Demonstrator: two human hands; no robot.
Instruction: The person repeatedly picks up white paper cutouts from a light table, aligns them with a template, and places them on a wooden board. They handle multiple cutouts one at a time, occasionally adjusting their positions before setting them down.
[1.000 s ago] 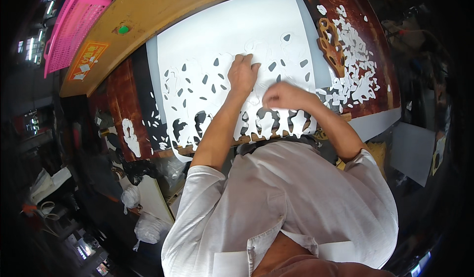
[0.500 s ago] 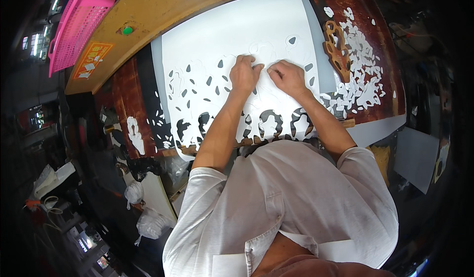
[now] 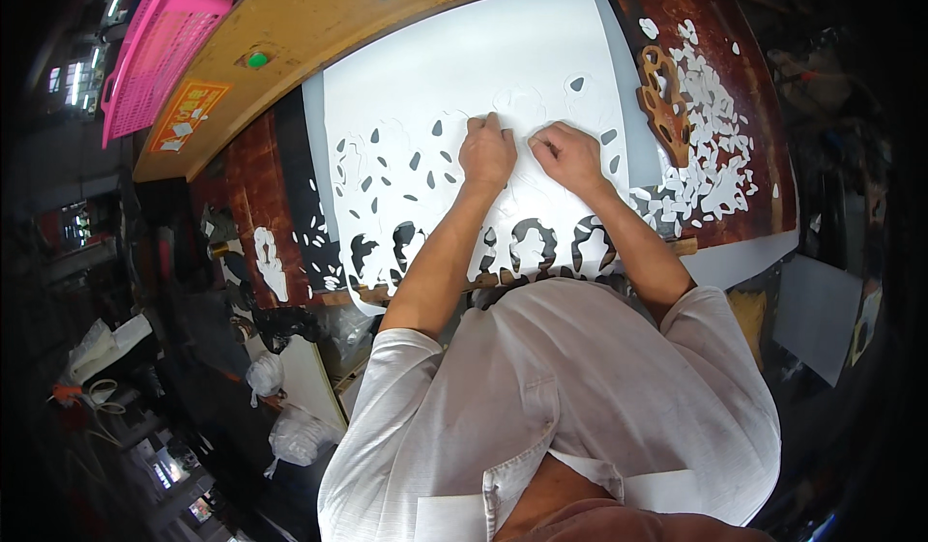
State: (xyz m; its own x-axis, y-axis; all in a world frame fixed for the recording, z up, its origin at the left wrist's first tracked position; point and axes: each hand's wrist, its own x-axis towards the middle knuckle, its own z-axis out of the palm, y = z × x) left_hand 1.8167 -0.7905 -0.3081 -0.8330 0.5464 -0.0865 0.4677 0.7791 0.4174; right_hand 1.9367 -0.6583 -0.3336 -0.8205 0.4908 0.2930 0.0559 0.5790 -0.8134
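A large white sheet (image 3: 464, 49) lies in front of me, with die-cut outlines and dark holes across its middle and cut-out gaps along its near edge. My left hand (image 3: 489, 151) rests on the middle of it, fingers curled down. Just to the right, my right hand (image 3: 570, 155) is closed on the same sheet, thumb against bent fingers. What either hand pinches is hidden by the fingers. Right of the sheet lies a brown cutting die (image 3: 664, 107) with rounded openings, beside a heap of small white scraps (image 3: 717, 146).
A grey board (image 3: 626, 68) shows beneath the sheet on a dark red worktop (image 3: 715, 15). One white cut-out (image 3: 270, 263) lies at the left. Beyond stands a yellowish machine beam (image 3: 290, 34) with a green button (image 3: 257, 59) and a pink plastic basket (image 3: 174, 54).
My left hand has shifted slightly and its fingers have turned, tucking in more. The right hand stays nearly in place, closed. The whole view has moved a little.
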